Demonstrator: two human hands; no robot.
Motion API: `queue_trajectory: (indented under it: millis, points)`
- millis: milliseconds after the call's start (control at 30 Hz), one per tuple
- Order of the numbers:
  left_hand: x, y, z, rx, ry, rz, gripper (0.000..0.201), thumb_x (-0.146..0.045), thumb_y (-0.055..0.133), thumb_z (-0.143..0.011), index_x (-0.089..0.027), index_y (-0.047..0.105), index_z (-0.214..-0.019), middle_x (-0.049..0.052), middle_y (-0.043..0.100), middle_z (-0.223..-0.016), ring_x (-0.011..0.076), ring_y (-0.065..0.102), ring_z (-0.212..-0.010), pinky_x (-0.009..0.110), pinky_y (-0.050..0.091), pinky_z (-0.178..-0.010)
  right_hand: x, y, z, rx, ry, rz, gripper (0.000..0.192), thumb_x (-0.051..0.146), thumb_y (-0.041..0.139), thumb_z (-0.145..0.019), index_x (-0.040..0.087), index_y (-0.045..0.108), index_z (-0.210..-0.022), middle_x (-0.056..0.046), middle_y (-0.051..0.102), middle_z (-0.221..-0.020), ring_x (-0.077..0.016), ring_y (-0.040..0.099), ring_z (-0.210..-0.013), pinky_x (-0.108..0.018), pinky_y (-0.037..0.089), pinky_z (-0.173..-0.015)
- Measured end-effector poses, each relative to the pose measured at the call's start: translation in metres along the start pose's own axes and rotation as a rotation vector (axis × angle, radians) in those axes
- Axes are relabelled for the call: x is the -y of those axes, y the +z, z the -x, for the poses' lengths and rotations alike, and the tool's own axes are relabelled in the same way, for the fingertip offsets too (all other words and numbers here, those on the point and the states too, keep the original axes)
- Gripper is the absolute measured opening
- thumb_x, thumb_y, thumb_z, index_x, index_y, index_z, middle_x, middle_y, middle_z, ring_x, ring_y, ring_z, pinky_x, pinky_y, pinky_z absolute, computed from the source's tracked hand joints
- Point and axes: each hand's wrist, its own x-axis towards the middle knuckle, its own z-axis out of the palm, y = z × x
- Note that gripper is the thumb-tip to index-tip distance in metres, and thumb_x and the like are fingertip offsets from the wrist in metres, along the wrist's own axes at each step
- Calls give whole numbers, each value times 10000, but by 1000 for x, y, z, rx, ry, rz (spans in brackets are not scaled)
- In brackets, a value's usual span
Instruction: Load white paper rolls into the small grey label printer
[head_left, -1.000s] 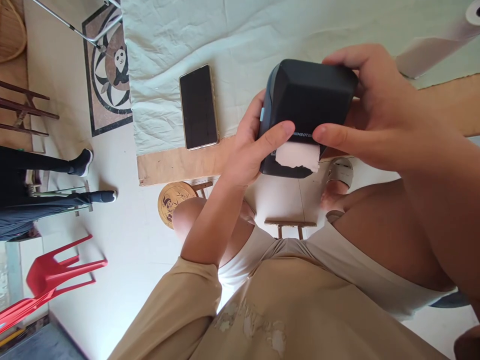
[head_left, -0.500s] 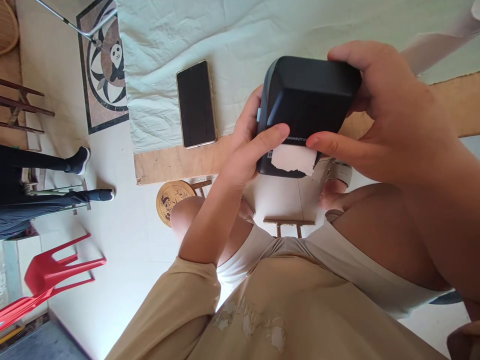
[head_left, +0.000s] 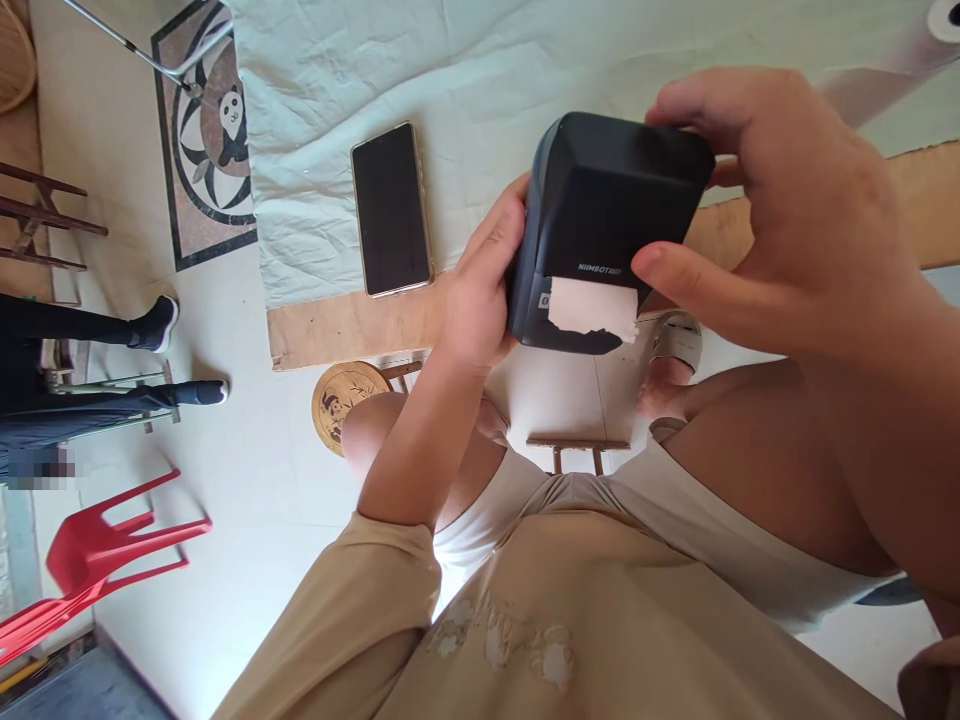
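Observation:
A black label printer (head_left: 630,195) marked NIIMBOT is held up over the table's front edge. A torn-edged strip of white paper (head_left: 589,306) sticks out of its slot. My left hand (head_left: 480,285) is wrapped round the printer's left side, its thumb now along that side. At the right side is my right hand (head_left: 810,215), its thumb on the front near the edge and its fingers at the upper right corner, partly hidden behind. A smartphone (head_left: 392,210) with a dark screen lies on the cloth to the left.
A pale green cloth (head_left: 480,60) covers the wooden table (head_left: 337,325). A white roll (head_left: 892,85) lies at the upper right. Below the table are a round stool (head_left: 349,405) and my legs. To the left are a red plastic chair (head_left: 97,545) and another person's legs (head_left: 90,390).
My left thumb has come off the printer's front and moved to its left side. The logo and paper strip show more fully. My right thumb has shifted slightly right and up.

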Motion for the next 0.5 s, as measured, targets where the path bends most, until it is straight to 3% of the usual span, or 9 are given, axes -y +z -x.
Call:
queue_trajectory:
  millis: [67, 100, 133, 200, 333, 400, 500]
  points:
    - [-5, 4, 1, -97, 73, -79, 406, -403, 568, -1309, -235, 865, -1089, 29, 916, -1222, 326, 846, -1642, 415, 695, -1331, 4, -1, 0, 62, -23, -6, 751, 743, 725, -1225, 451, 609, -1907, -40, 734, -1827, -327, 754, -1671, -552, 702, -1451]
    - [-7, 8, 3, -214, 16, -120, 486, -310, 450, -1330, -173, 835, -1066, 23, 847, -1089, 332, 898, -1561, 420, 729, -1198, 5, -1, -1, 98, -40, -16, 801, 787, 698, -1233, 452, 559, -1947, -28, 696, -1883, -329, 718, -1737, -545, 689, -1482]
    - [-10, 11, 4, -235, -46, -133, 482, -233, 395, -1342, -102, 818, -1152, 11, 796, -1108, 342, 859, -1620, 436, 704, -1177, 6, -2, -1, 126, -50, -21, 859, 836, 679, -1231, 450, 515, -1981, -19, 651, -1937, -336, 674, -1799, -537, 677, -1507]
    - [-13, 18, 7, -282, -33, -73, 386, -277, 518, -1328, -192, 792, -1069, 24, 825, -1125, 318, 795, -1706, 354, 713, -1217, 5, -4, -2, 149, -28, -3, 952, 930, 668, -1207, 465, 474, -2015, -2, 592, -1996, -355, 607, -1876, -534, 641, -1561]
    - [-13, 24, 12, -241, 2, 16, 433, -227, 568, -1276, -262, 626, -848, 75, 787, -1013, 354, 671, -1811, 386, 686, -1320, 5, -12, -2, 145, 89, 48, 947, 996, 752, -1129, 568, 555, -1950, 20, 672, -1892, -377, 655, -1827, -562, 666, -1534]
    - [-12, 24, 11, -202, -11, 27, 444, -260, 600, -1247, -291, 636, -805, 83, 814, -995, 358, 679, -1794, 378, 682, -1316, 8, -15, -3, 143, 109, 60, 915, 942, 834, -1107, 574, 596, -1909, 18, 685, -1869, -381, 658, -1814, -569, 707, -1478]
    - [-12, 23, 8, -149, -61, 63, 440, -362, 633, -1248, -312, 748, -826, 87, 899, -1054, 356, 699, -1790, 361, 690, -1305, 13, -16, -4, 63, 76, 107, 898, 953, 848, -1094, 481, 696, -1843, -42, 717, -1809, -397, 627, -1805, -614, 722, -1429]
